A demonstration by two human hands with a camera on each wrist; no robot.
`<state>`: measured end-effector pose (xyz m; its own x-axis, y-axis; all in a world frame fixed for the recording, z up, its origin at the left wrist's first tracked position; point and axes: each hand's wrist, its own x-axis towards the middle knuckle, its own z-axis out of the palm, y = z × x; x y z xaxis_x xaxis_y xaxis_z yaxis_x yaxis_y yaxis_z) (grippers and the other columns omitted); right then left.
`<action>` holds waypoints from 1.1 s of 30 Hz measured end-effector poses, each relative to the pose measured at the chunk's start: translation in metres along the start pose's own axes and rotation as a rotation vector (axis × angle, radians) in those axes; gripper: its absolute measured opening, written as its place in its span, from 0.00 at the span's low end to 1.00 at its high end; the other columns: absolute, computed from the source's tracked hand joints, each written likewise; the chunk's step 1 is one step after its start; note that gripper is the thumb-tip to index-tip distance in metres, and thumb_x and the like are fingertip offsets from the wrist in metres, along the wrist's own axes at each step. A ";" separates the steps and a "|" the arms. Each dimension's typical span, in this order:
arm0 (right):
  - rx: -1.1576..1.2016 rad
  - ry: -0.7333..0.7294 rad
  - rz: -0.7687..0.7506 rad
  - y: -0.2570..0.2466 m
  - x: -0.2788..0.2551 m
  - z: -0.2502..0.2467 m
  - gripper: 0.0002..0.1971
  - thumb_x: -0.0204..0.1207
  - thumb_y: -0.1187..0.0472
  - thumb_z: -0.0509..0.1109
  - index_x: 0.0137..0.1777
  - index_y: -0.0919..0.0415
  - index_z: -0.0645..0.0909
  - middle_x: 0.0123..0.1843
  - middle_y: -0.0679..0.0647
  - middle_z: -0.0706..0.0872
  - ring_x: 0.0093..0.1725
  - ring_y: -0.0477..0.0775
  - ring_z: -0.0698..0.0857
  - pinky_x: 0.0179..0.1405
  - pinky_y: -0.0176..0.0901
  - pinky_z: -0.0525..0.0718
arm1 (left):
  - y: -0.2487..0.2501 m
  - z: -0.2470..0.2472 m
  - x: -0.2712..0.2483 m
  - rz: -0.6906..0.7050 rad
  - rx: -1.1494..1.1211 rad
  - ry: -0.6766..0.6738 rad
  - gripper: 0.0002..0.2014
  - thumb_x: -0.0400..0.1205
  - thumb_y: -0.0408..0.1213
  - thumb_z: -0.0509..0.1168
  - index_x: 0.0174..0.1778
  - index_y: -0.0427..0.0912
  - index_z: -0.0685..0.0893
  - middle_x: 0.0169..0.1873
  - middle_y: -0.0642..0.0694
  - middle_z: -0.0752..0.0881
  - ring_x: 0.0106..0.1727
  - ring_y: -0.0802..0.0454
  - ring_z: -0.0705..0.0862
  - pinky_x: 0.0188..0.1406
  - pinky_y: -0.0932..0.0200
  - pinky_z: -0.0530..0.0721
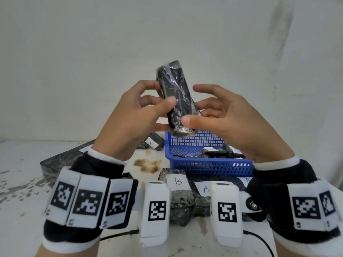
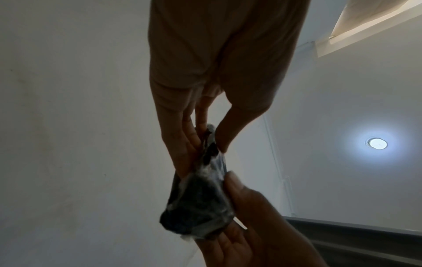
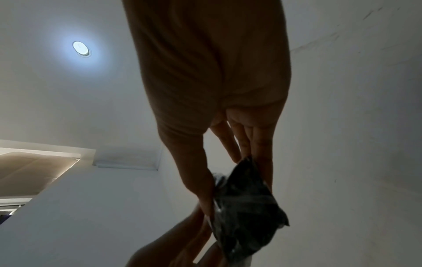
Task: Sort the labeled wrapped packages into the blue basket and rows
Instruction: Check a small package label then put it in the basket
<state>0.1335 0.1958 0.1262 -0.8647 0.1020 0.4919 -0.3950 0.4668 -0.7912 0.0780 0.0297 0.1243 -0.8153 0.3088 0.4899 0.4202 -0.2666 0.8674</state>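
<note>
Both my hands hold one black wrapped package point(image 1: 176, 97) upright in the air above the blue basket point(image 1: 207, 164). My left hand point(image 1: 146, 106) pinches its left side with thumb and fingers. Lower down, my right hand point(image 1: 209, 115) grips it, thumb on the front and fingers behind. No label shows on the side facing me. The same package point(image 2: 200, 202) appears in the left wrist view and, as the package point(image 3: 246, 204), in the right wrist view. Several black packages lie in the basket. On the table near me lie a package labelled B point(image 1: 178, 182) and one labelled A point(image 1: 205, 188).
A large flat black package point(image 1: 61, 160) lies at the left of the white, stained table point(image 1: 27, 182). Another small labelled package point(image 1: 154, 143) sits behind the basket's left corner. A black cable point(image 1: 263, 240) runs along the near edge. A plain wall stands behind.
</note>
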 end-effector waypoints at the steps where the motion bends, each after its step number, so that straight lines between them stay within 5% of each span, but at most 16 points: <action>1: -0.006 -0.004 0.003 0.000 0.000 0.001 0.37 0.65 0.58 0.84 0.75 0.50 0.76 0.50 0.49 0.91 0.48 0.49 0.92 0.60 0.46 0.89 | 0.000 0.000 0.000 0.001 -0.002 -0.004 0.15 0.81 0.32 0.68 0.63 0.37 0.79 0.42 0.36 0.88 0.38 0.50 0.89 0.35 0.53 0.90; 6: -0.032 0.000 -0.010 -0.002 0.000 0.002 0.31 0.68 0.59 0.83 0.72 0.50 0.79 0.47 0.49 0.93 0.46 0.52 0.93 0.56 0.49 0.91 | 0.001 -0.002 -0.001 0.021 0.059 -0.027 0.12 0.82 0.34 0.68 0.60 0.35 0.79 0.38 0.38 0.89 0.34 0.51 0.88 0.33 0.54 0.89; 14: -0.061 -0.004 -0.007 -0.001 0.000 0.004 0.21 0.69 0.49 0.80 0.63 0.43 0.82 0.46 0.48 0.94 0.44 0.49 0.93 0.49 0.35 0.89 | 0.000 -0.003 0.000 0.033 0.112 -0.023 0.10 0.83 0.38 0.66 0.55 0.35 0.83 0.41 0.38 0.89 0.34 0.53 0.87 0.33 0.55 0.90; 24: -0.058 0.077 -0.001 0.000 0.002 0.003 0.15 0.70 0.43 0.77 0.51 0.50 0.87 0.38 0.45 0.92 0.30 0.40 0.82 0.27 0.26 0.75 | 0.000 -0.004 0.000 0.000 0.141 -0.069 0.09 0.83 0.41 0.66 0.40 0.41 0.82 0.36 0.41 0.88 0.33 0.53 0.87 0.34 0.53 0.91; 33: -0.079 0.068 -0.024 0.002 0.003 0.001 0.17 0.75 0.42 0.73 0.63 0.43 0.85 0.34 0.47 0.89 0.27 0.38 0.82 0.28 0.25 0.75 | -0.003 -0.002 0.001 0.004 0.213 -0.082 0.12 0.85 0.45 0.62 0.44 0.40 0.83 0.39 0.41 0.89 0.36 0.49 0.88 0.34 0.51 0.91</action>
<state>0.1298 0.1957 0.1258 -0.8314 0.1481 0.5356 -0.3870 0.5376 -0.7492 0.0753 0.0288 0.1218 -0.7822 0.3836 0.4910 0.5049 -0.0714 0.8602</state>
